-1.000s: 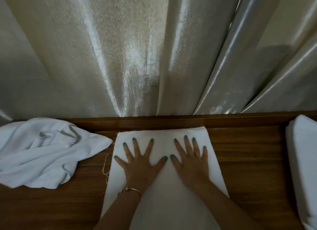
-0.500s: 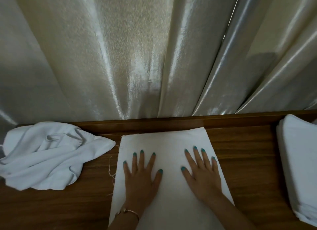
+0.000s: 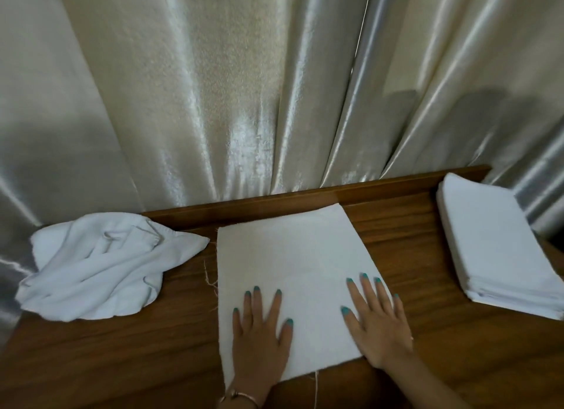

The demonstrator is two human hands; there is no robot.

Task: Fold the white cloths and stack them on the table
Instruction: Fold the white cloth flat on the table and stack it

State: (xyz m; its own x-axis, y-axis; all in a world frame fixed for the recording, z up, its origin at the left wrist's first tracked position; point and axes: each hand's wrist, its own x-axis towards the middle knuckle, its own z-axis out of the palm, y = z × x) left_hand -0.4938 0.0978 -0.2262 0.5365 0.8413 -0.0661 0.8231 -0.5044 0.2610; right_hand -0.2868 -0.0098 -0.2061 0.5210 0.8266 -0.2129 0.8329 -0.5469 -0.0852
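A white cloth (image 3: 293, 256) lies flat and folded into a rectangle in the middle of the wooden table (image 3: 427, 286). My left hand (image 3: 259, 332) presses flat on its near left part, fingers spread. My right hand (image 3: 378, 323) presses flat on its near right part, over the right edge. A crumpled pile of white cloths (image 3: 103, 265) lies at the left end of the table. A neat stack of folded white cloths (image 3: 497, 250) sits at the right end.
Shiny cream curtains (image 3: 244, 103) hang right behind the table's raised back edge (image 3: 305, 199). Loose threads hang from the flat cloth's left and near edges. Bare wood shows between the cloth and both piles.
Both hands have slid toward me along the cloth, from its far part to its near end. The view has tilted, showing more of the stack on the right.
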